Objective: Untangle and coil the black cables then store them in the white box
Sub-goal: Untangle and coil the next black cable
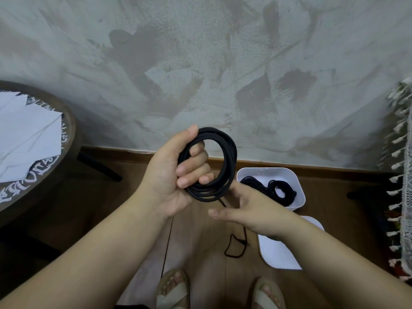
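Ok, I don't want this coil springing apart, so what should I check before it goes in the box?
1. Left hand grips the cable coil: ok.
2. Whole cable wound: not ok, a loose tail hangs below.
3. Right hand holding that tail: not ok, its fingers are open.
4. White box uncovered: ok, its lid lies beside it.
5. Room beside the stored coils: ok.

A matt black, rubbery-looking cable coil (229, 157) is mid-frame. At lower right a white box (289, 177) and a lid (278, 253), both smooth, faintly glossy plastic, rest on a smooth wood floor (200, 241). Behind is a wall (200, 63) of rough, mottled grey plaster; at left a wood-rimmed table (69, 130) bears matt white paper (26, 134), and fringed lace cloth (406, 175) hangs at the right edge.
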`<state>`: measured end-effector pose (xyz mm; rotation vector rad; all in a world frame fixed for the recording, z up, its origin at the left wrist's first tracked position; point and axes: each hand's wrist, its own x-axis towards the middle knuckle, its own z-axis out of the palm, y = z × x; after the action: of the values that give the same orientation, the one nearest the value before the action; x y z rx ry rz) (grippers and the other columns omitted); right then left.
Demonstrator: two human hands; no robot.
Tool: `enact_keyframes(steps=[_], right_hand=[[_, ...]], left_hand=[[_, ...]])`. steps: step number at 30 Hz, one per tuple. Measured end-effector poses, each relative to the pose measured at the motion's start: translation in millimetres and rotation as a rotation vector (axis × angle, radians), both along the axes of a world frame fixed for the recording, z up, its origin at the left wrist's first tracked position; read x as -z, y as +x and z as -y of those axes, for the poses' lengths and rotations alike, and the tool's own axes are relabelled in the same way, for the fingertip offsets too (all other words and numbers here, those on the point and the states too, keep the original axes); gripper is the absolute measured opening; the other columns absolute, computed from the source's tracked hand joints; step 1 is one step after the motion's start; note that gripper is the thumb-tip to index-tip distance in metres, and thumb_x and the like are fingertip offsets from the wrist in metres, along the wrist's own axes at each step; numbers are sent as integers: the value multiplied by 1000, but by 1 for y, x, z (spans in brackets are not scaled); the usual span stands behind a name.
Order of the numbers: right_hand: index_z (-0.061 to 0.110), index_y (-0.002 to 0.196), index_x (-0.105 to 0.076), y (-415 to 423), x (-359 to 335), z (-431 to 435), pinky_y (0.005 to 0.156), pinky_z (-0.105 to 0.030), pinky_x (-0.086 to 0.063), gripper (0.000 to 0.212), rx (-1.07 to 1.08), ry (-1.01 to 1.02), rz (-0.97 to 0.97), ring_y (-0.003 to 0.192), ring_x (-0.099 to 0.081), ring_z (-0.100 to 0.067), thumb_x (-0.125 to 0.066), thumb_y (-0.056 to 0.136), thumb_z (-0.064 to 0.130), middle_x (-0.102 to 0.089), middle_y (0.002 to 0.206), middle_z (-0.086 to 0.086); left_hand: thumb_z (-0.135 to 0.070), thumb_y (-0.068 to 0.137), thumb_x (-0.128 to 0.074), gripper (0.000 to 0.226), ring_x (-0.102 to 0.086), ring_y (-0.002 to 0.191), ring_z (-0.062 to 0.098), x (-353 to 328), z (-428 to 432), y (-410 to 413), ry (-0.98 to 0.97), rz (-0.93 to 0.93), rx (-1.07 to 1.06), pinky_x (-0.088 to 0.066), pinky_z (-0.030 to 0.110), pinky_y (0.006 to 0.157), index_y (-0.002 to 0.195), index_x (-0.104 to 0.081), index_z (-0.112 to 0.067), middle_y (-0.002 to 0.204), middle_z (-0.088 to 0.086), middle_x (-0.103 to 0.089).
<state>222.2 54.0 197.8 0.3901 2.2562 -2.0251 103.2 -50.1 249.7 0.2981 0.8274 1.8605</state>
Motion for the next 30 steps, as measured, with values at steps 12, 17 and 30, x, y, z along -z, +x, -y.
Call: enact_keyframes(steps=[12,17,30], right_hand=[[18,86,-68,12,-22,-48,49,-15,-32,13,399,40,-23,47,-37,-5,-56,90,18,-45,50,8],[19,80,-65,11,-14,-54,43,-13,-29,15,512,164,36,40,-32,-3,-58,92,23,-45,54,4],[12,99,-72,4,-12,6,77,0,-34,28,-233,857,-356,89,-55,-5,-55,87,31,-70,88,4]], left_hand=[[-30,98,-43,42,-23,27,7,20,5,-42,-265,221,-523,-32,13,39,59,-38,-17,35,-7,-24],[-32,99,-41,44,-25,28,8,20,5,-47,-237,270,-584,-34,12,39,59,-37,-17,35,-8,-27],[-44,96,-41,44,-44,36,7,39,-8,8,-676,-861,-407,-41,17,48,68,-50,-12,39,-3,-45]])
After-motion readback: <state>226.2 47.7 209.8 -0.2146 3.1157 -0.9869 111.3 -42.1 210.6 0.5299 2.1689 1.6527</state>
